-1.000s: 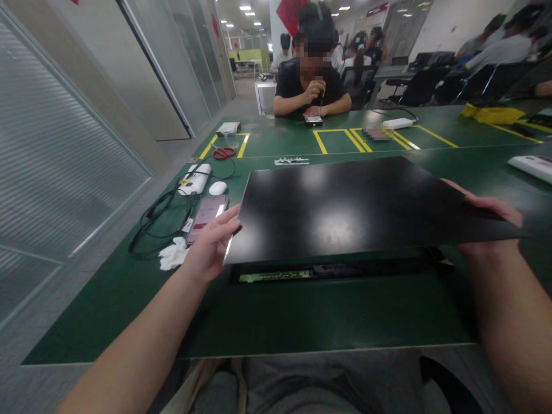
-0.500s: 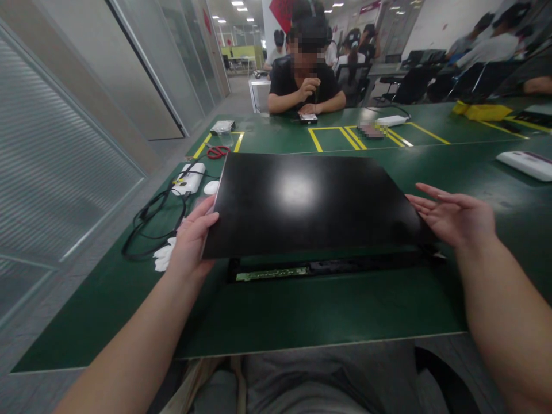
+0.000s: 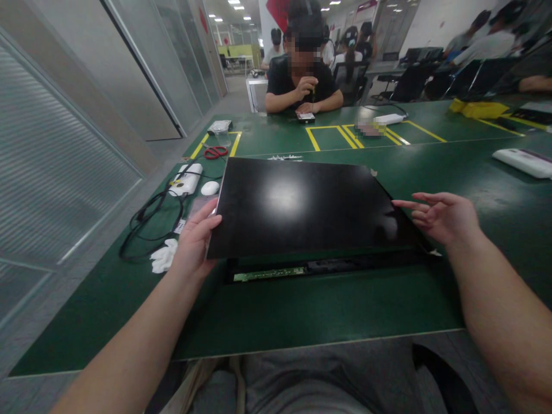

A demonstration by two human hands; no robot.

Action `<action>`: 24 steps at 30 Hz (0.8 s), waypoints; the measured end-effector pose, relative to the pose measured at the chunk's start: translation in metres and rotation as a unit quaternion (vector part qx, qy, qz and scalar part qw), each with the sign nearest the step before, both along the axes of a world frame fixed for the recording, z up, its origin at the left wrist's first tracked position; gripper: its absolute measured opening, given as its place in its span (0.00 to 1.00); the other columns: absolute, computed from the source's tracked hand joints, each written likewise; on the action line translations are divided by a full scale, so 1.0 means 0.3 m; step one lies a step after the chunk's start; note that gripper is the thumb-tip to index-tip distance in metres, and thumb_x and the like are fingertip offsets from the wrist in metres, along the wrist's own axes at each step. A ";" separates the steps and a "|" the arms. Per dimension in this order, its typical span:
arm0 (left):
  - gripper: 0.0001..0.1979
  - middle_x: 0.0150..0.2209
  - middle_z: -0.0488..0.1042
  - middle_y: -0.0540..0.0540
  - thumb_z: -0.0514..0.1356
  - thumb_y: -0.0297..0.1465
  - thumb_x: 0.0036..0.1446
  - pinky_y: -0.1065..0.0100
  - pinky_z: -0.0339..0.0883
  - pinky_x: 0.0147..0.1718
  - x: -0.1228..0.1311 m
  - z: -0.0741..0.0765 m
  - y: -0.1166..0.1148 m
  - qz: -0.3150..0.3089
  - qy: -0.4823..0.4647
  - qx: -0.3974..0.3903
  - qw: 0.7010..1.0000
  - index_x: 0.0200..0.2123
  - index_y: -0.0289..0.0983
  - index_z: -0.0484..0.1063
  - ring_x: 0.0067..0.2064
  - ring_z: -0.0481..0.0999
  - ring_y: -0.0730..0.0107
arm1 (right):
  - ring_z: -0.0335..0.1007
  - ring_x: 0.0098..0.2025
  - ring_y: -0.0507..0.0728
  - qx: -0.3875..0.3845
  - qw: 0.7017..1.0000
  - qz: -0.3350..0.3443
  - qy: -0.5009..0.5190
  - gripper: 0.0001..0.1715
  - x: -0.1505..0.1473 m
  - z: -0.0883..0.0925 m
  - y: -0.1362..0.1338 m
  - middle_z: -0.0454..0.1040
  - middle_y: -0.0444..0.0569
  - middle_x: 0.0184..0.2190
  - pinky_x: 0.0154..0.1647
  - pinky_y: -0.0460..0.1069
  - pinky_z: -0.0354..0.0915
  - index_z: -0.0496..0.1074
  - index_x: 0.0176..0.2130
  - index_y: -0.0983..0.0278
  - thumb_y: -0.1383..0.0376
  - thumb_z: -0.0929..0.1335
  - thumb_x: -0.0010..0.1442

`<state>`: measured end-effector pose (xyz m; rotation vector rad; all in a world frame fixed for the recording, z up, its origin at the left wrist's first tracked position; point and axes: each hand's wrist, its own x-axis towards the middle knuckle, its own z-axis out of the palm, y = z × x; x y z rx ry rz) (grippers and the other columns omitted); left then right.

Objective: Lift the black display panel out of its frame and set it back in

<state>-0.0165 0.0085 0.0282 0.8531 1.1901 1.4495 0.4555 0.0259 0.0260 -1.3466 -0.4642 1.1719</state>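
A large glossy black panel [image 3: 302, 207] lies low over the green table [image 3: 310, 310]. My left hand [image 3: 194, 244] grips its near left corner, thumb on top. My right hand [image 3: 440, 217] hovers at the panel's right edge with fingers stretched out and apart, holding nothing. Under the panel's near edge a dark frame with a narrow green circuit strip [image 3: 269, 274] shows.
To the left lie a black cable loop [image 3: 149, 224], a white cloth [image 3: 164, 256], a white mouse [image 3: 210, 188], a white device [image 3: 186, 179] and red scissors [image 3: 214, 152]. A person in black [image 3: 302, 86] sits across the table. A white device [image 3: 521, 162] lies at the right.
The panel has come down and moved left, its far edge now lower. My right hand has let go of the right edge and opened beside it. My left hand keeps its hold.
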 end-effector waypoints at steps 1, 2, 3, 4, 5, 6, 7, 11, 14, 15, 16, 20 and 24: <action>0.30 0.48 0.85 0.42 0.68 0.29 0.43 0.59 0.80 0.46 0.001 -0.001 0.000 -0.001 0.003 0.000 1.000 0.54 0.36 0.78 0.50 0.84 0.50 | 0.42 0.17 0.45 -0.002 1.000 0.005 0.001 0.13 0.000 0.001 -0.001 0.82 0.68 0.48 0.10 0.42 0.47 0.69 0.34 0.63 0.71 0.67 0.43; 0.31 0.47 0.85 0.41 0.69 0.29 0.43 0.58 0.80 0.46 0.001 -0.003 0.000 -0.001 0.004 -0.001 1.000 0.54 0.36 0.78 0.50 0.84 0.49 | 0.38 0.17 0.44 -0.002 1.000 0.011 0.003 0.13 0.001 0.003 -0.001 0.82 0.67 0.49 0.09 0.41 0.45 0.68 0.33 0.63 0.71 0.67 0.43; 0.31 0.47 0.85 0.41 0.69 0.29 0.43 0.58 0.81 0.46 0.001 -0.004 0.000 0.001 0.004 -0.003 1.000 0.55 0.35 0.78 0.50 0.84 0.48 | 0.36 0.18 0.43 -0.002 1.000 0.016 0.003 0.12 0.001 0.004 -0.002 0.82 0.67 0.50 0.09 0.41 0.44 0.68 0.33 0.63 0.71 0.68 0.43; 0.32 0.46 0.85 0.40 0.69 0.29 0.42 0.58 0.81 0.45 0.001 -0.006 0.001 0.004 0.004 -0.006 1.000 0.55 0.35 0.78 0.50 0.84 0.48 | 0.36 0.18 0.43 -0.002 1.000 0.019 0.003 0.11 0.002 0.005 -0.002 0.81 0.67 0.50 0.09 0.41 0.44 0.68 0.33 0.63 0.71 0.68 0.44; 0.32 0.46 0.85 0.40 0.69 0.29 0.42 0.58 0.81 0.45 0.000 -0.009 0.001 0.006 0.004 -0.009 1.000 0.55 0.35 0.77 0.50 0.84 0.48 | 0.35 0.18 0.43 -0.003 1.000 0.020 0.004 0.11 0.002 0.005 -0.002 0.81 0.68 0.51 0.09 0.40 0.44 0.67 0.32 0.63 0.71 0.68 0.45; 0.31 0.45 0.85 0.41 0.69 0.29 0.42 0.58 0.81 0.44 0.000 -0.012 0.001 0.010 0.004 -0.012 1.000 0.54 0.35 0.77 0.49 0.84 0.48 | 0.35 0.18 0.42 -0.005 1.000 0.019 0.004 0.10 0.003 0.005 -0.001 0.81 0.68 0.52 0.09 0.40 0.44 0.67 0.32 0.63 0.72 0.68 0.45; 0.31 0.44 0.85 0.41 0.70 0.29 0.42 0.59 0.81 0.43 0.000 -0.015 0.001 0.014 0.004 -0.015 1.000 0.54 0.36 0.78 0.49 0.84 0.48 | 0.34 0.18 0.42 -0.009 1.000 0.017 0.003 0.10 0.004 0.005 0.000 0.80 0.69 0.52 0.09 0.40 0.44 0.67 0.32 0.63 0.72 0.68 0.46; 0.28 0.43 0.86 0.43 0.69 0.28 0.44 0.62 0.81 0.40 0.004 -0.024 0.000 0.024 -0.006 -0.032 0.999 0.52 0.37 0.79 0.47 0.85 0.51 | 0.34 0.18 0.42 -0.033 0.999 0.014 -0.004 0.08 0.011 0.002 0.008 0.82 0.69 0.47 0.09 0.39 0.43 0.64 0.31 0.63 0.73 0.67 0.49; 0.25 0.43 0.86 0.44 0.69 0.26 0.44 0.64 0.81 0.37 0.007 -0.026 0.001 0.021 -0.011 -0.043 0.999 0.50 0.38 0.80 0.46 0.85 0.53 | 0.35 0.17 0.43 -0.047 0.999 0.026 -0.009 0.07 0.021 0.004 0.010 0.82 0.68 0.42 0.08 0.40 0.44 0.64 0.31 0.62 0.73 0.66 0.52; 0.25 0.43 0.86 0.44 0.69 0.26 0.44 0.65 0.81 0.37 0.006 -0.027 0.002 0.021 -0.008 -0.044 0.999 0.49 0.38 0.81 0.47 0.85 0.52 | 0.35 0.17 0.43 -0.048 0.998 0.031 -0.012 0.07 0.024 0.006 0.009 0.82 0.67 0.41 0.08 0.40 0.44 0.64 0.31 0.62 0.73 0.66 0.53; 0.24 0.44 0.86 0.43 0.69 0.25 0.43 0.65 0.80 0.37 0.006 -0.027 0.003 0.021 -0.005 -0.044 0.999 0.48 0.38 0.81 0.48 0.85 0.52 | 0.35 0.17 0.43 -0.048 0.998 0.035 -0.016 0.07 0.026 0.007 0.008 0.82 0.67 0.40 0.08 0.40 0.44 0.64 0.31 0.62 0.73 0.65 0.54; 0.23 0.46 0.86 0.43 0.71 0.26 0.44 0.66 0.80 0.37 0.006 -0.033 0.008 0.022 -0.008 -0.056 0.998 0.47 0.39 0.82 0.51 0.84 0.51 | 0.35 0.16 0.43 -0.046 0.998 0.037 -0.029 0.07 0.026 0.007 0.006 0.83 0.66 0.38 0.08 0.40 0.43 0.63 0.31 0.62 0.73 0.65 0.56; 0.23 0.44 0.86 0.44 0.71 0.26 0.46 0.68 0.78 0.30 0.014 -0.038 0.007 0.010 -0.018 -0.067 0.998 0.49 0.40 0.81 0.42 0.86 0.57 | 0.36 0.16 0.43 -0.043 0.998 0.028 -0.035 0.08 0.024 -0.001 0.010 0.83 0.64 0.36 0.09 0.40 0.42 0.63 0.30 0.61 0.73 0.66 0.55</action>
